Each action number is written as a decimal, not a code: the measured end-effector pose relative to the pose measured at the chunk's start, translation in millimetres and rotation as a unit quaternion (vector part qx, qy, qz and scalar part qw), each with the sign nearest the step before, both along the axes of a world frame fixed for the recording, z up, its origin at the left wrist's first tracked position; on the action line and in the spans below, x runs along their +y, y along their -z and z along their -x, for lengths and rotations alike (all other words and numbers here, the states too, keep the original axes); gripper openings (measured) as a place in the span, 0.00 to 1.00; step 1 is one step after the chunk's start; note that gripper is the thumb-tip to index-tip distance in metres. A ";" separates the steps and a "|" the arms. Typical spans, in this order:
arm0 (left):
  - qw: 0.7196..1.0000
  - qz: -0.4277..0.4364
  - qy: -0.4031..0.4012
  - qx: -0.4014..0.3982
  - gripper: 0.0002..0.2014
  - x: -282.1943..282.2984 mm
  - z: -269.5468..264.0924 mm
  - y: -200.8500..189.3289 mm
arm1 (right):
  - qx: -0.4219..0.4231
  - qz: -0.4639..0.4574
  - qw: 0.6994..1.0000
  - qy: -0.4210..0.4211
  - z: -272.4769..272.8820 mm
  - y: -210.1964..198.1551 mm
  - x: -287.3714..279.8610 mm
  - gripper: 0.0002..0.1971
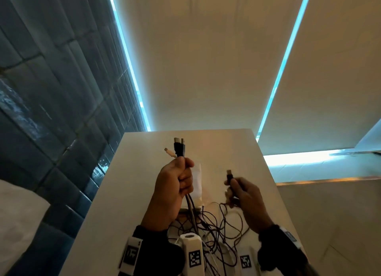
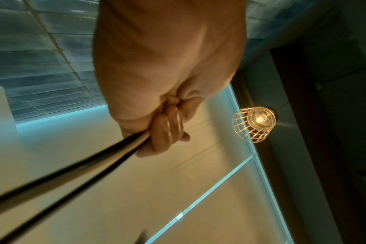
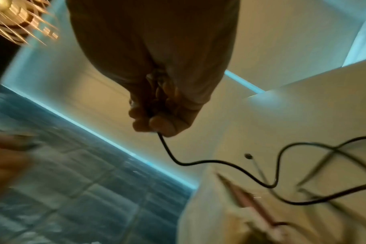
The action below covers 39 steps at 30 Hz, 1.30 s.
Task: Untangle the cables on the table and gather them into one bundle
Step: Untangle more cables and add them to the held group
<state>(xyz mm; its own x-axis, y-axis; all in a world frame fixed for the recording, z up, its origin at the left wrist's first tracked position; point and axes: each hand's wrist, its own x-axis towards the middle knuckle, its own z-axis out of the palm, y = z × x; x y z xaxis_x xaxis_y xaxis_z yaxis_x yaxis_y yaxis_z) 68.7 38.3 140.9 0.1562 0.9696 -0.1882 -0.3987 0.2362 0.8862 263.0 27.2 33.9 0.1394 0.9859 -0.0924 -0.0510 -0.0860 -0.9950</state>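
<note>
Cables (image 1: pixel 208 224) hang from both raised hands (image 1: pixel 175 183).

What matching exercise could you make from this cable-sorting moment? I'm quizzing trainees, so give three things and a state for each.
Things:
1. left hand
2. right hand
3. loose cables

States:
A. lying tangled on the white table
B. gripping several cable ends, plugs pointing up
C. holding a single dark plug, its thin black cable trailing down

Pairs: 1-B, 2-C, 3-A
</note>
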 end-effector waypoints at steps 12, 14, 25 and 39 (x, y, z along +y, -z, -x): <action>0.983 -0.089 -0.038 0.155 0.13 -3.5 -13.3 -1.3 | 0.055 -0.150 0.982 -0.103 64.1 -84.0 -9.3 0.13; 0.982 -0.100 -0.046 0.154 0.14 -2.4 -9.6 -1.2 | 0.045 -0.146 0.982 -0.111 63.5 -81.3 -11.0 0.10; 0.989 -0.097 -0.070 0.092 0.16 -4.0 -13.1 -1.0 | -0.012 -0.162 0.977 -0.139 63.0 -90.5 -10.7 0.15; 0.995 -0.032 -0.095 -0.024 0.12 1.6 11.2 -6.3 | -0.251 -0.108 0.957 -0.097 53.0 -11.1 -0.9 0.13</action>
<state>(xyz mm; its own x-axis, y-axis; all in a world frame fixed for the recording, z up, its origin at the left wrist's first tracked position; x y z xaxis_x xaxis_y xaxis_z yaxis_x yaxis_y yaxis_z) 57.5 39.9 147.2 -0.0242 0.9924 -0.1210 -0.4721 0.0954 0.8764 210.0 26.3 45.0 -0.0755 0.9862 0.1475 0.4345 0.1657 -0.8853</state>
